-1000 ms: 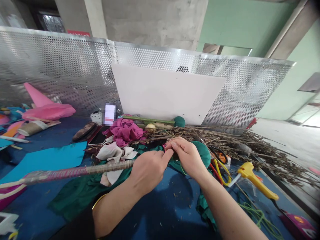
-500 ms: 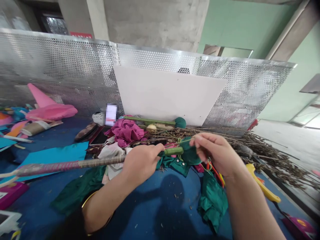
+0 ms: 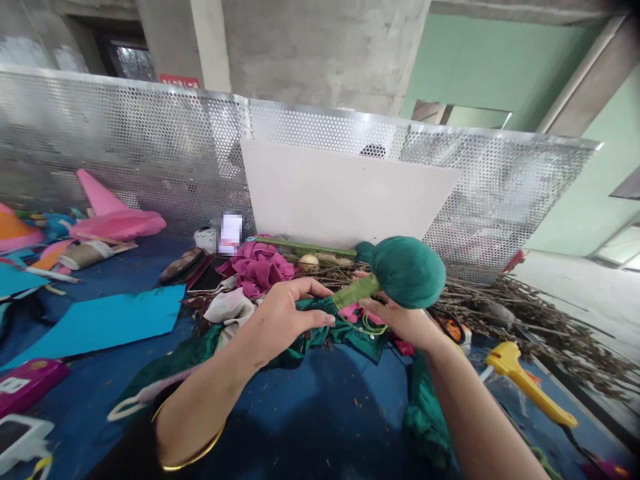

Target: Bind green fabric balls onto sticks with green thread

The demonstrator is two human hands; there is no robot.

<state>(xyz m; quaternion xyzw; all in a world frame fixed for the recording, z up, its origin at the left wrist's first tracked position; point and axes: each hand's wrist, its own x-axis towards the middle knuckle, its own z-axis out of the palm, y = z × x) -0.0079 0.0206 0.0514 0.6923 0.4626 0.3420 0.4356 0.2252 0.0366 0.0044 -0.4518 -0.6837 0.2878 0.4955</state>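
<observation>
A stick with a round green cloth-covered head [image 3: 410, 272] slants up to the right between my hands. Pale green thread is wound around its neck [image 3: 357, 292]. My left hand [image 3: 280, 320] is around the stick lower down, thumb and index finger on either side of it over green cloth. Just below the head, my right hand [image 3: 405, 323] holds the neck, with its thumb in front and fingertips partly hidden behind. Loose loops of green thread [image 3: 375, 325] hang by the right thumb. A pale loop [image 3: 127, 408] shows beyond my left forearm at the lower left.
A yellow glue gun [image 3: 530, 383] lies at the right, near dried branches [image 3: 540, 320]. Magenta cloth [image 3: 263, 267], a phone [image 3: 231, 233] and blue sheet [image 3: 115, 317] are on the left. A white board [image 3: 350, 193] leans against the perforated metal screen [image 3: 125, 147] behind.
The green head has risen and tilted up in front of the branches. My right hand has moved from pulling thread to the neck. My left hand's grip has loosened.
</observation>
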